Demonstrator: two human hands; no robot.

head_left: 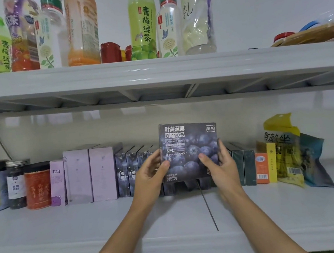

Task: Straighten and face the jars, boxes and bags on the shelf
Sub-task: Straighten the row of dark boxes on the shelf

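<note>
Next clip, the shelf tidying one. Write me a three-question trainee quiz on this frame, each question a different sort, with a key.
1. True or false: the blueberry drink box is held with its printed front toward the camera.
2. Multiple choice: what stands immediately left of the orange-red tin on the lower shelf? A) a dark jar with a white label B) a yellow bag C) a green bottle
3. Fill in: the green tea bottles stand on the ____ shelf.

Key
1. True. The left hand and the right hand hold its two sides, thumbs on the front.
2. A, the dark jar.
3. Upper.
</note>
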